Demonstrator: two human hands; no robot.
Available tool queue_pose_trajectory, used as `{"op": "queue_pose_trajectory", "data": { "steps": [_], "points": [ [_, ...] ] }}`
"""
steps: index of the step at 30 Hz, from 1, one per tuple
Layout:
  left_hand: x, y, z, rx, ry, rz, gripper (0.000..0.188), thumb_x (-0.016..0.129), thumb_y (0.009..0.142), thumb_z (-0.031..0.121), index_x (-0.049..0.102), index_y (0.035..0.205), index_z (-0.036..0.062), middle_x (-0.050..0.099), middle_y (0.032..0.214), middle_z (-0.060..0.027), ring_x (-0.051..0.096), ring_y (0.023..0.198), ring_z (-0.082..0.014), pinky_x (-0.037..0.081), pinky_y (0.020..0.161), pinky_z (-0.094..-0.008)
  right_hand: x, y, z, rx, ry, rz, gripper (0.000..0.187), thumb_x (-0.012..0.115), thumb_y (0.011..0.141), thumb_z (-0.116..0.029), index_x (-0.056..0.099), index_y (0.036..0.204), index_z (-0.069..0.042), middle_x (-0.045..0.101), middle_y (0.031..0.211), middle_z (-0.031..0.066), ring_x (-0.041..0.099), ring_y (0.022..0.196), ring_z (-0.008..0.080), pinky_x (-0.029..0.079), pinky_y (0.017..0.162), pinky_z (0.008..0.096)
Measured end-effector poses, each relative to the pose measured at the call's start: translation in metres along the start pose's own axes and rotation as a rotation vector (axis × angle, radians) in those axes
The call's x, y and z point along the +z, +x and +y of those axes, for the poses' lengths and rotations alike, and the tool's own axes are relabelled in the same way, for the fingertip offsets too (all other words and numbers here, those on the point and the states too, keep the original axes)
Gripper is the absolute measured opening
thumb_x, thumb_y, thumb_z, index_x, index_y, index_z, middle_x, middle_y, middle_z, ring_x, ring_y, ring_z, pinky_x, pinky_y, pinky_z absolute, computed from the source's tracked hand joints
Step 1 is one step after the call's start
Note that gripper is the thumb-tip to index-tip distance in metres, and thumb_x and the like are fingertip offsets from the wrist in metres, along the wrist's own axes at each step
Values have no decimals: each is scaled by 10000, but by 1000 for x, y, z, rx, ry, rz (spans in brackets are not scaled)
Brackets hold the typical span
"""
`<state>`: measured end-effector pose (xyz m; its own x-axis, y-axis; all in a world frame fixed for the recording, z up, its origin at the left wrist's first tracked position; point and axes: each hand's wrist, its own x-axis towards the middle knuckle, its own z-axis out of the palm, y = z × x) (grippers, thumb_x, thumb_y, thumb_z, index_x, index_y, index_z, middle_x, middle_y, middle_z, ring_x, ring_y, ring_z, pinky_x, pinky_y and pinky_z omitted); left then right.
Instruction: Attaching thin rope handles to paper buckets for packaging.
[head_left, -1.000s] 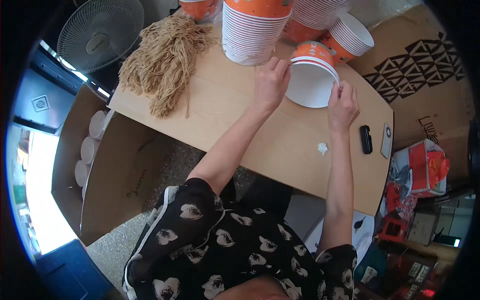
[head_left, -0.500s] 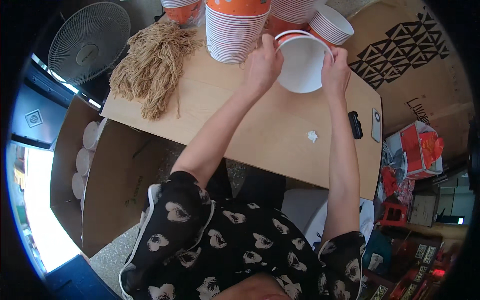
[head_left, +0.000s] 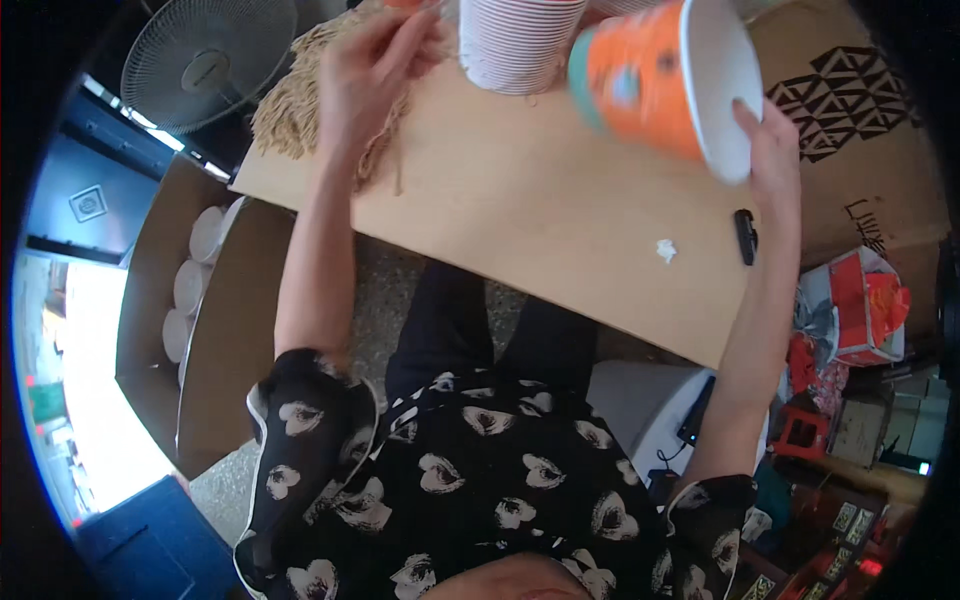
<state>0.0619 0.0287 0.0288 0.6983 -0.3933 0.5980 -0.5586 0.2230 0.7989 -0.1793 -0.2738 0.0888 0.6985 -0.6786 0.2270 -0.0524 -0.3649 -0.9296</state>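
My right hand (head_left: 775,150) grips an orange paper bucket (head_left: 645,85) by its rim, thumb inside the white interior. The bucket is tipped on its side above the table, its open mouth facing right and its green base end to the left. My left hand (head_left: 370,75) is raised over the bundle of tan strings (head_left: 290,115) at the table's far left; motion smears its fingers, so I cannot make out whether they hold a string. Between the hands, a tall stack of nested paper buckets (head_left: 515,50) stands at the back.
A crumpled white scrap (head_left: 666,250) and a black handheld item (head_left: 746,237) lie on the wooden table (head_left: 560,220). To the left are a fan (head_left: 208,70) and an open cardboard box (head_left: 235,340) with white round containers. A large cardboard sheet (head_left: 860,180) leans at right.
My left hand has let go of the bucket rim and moved left to the strings. My right hand has swung the bucket right, turning it sideways. The view has shifted somewhat.
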Motion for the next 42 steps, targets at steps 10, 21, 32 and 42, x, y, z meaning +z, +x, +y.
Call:
{"op": "queue_pose_trajectory", "data": {
  "steps": [10,21,32,42],
  "points": [
    [-83,-97,-63,-6,712,-427,124,691,847,165,734,925,79,672,858,-101,668,785,-301,527,689,-385,71,-17,64,70,-570,-423,217,532,893,-94,658,941,76,671,748,99,634,658,164,504,634,355],
    [-38,-98,-80,-32,915,-172,220,687,839,292,706,823,74,666,830,-130,680,715,-339,544,645,-451,72,-116,61,24,-220,126,255,579,989,-217,637,972,30,628,734,43,524,577,57,433,524,206],
    [-26,-82,-108,-185,1192,-241,226,612,859,275,696,828,69,694,797,-165,677,756,-359,535,671,-481,110,-237,92,135,41,-133,85,615,944,-42,643,917,34,639,671,26,577,565,57,458,521,199],
    [-14,-148,-42,-440,390,-473,111,669,808,105,691,844,3,647,672,-85,611,612,-128,490,592,-286,136,-250,102,3,104,-269,156,561,921,58,642,1054,48,685,924,91,610,712,84,504,650,207]
  ]
}}
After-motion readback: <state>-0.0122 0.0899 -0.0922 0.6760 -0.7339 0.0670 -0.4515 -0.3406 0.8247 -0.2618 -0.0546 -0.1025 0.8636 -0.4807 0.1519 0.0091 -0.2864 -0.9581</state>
